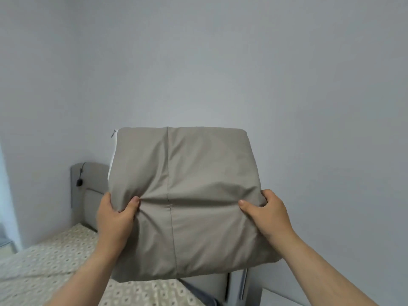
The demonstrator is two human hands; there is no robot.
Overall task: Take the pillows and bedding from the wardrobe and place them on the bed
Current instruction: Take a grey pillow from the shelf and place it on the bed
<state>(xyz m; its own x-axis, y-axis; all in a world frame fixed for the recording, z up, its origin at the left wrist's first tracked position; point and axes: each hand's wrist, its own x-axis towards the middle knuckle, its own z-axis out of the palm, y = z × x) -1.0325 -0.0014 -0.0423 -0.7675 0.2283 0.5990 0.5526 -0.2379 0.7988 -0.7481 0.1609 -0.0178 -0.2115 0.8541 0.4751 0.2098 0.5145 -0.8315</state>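
No writing I can read anywhere, no label on the pillow [183, 195] I hold, no brand, no numbers

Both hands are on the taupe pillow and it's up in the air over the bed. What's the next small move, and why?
Probably lower the taupe pillow forward and down toward the grey headboard. The left hand and right hand pinch its sides and hold it upright, clear of the patterned mattress cover, so nothing bears it yet; the mattress surface near the headboard looks free.
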